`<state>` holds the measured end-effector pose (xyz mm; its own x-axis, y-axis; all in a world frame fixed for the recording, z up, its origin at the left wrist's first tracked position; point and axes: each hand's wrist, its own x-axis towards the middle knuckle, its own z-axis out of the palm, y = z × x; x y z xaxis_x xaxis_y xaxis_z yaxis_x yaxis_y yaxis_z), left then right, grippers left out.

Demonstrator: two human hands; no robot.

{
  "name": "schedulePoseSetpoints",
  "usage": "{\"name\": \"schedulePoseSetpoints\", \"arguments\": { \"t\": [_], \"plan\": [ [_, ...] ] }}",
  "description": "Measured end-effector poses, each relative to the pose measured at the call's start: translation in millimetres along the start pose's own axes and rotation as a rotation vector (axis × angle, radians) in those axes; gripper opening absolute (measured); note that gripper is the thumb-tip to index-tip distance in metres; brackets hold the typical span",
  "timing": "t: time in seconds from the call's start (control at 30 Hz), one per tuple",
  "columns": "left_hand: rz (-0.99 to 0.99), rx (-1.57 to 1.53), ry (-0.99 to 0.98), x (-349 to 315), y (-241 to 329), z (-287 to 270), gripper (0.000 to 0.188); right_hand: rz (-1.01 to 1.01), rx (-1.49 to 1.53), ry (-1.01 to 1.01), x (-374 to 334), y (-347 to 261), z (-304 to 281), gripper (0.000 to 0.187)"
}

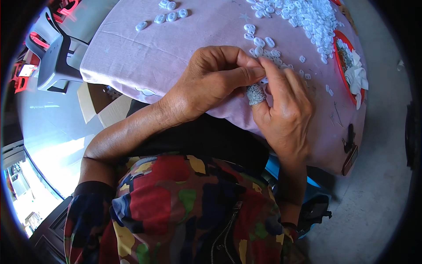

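Observation:
Above the near part of the table, my left hand (215, 75) and my right hand (288, 105) meet with their fingertips pinched together. A bit of white shows under the fingertips; what they hold is mostly hidden. A grey speckled wrap (256, 94) covers my right thumb. Just beyond the hands lie loose white oval plastic pieces with holes (259, 42), partly hidden by my fingers. A large heap of the same pieces (303, 20) spreads at the far right. Several more pieces (171, 16) sit in short rows at the far left.
A pink cloth (145, 53) covers the round table. At its right edge stand a red tray (340, 37) with crumpled white tissue (356, 79) and a dark key-like item (349, 140). An open cardboard box (90, 99) and a grey chair (55, 57) are at the left.

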<state>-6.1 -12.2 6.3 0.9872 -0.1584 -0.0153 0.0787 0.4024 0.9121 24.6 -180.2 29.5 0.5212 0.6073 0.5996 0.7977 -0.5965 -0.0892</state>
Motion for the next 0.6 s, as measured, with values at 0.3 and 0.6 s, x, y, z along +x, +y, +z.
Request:
{"name": "schedulePoseSetpoints", "arguments": {
  "t": [0.3, 0.6],
  "plan": [
    [0.048, -0.058, 0.001, -1, -7, 3, 0.006, -0.008, -0.188, -0.145, 10, -6, -9, 0.018],
    [0.076, -0.008, -0.004, -2, -6, 0, 0.005, 0.002, -0.091, -0.177, 8, -5, -5, 0.022]
  ]
}}
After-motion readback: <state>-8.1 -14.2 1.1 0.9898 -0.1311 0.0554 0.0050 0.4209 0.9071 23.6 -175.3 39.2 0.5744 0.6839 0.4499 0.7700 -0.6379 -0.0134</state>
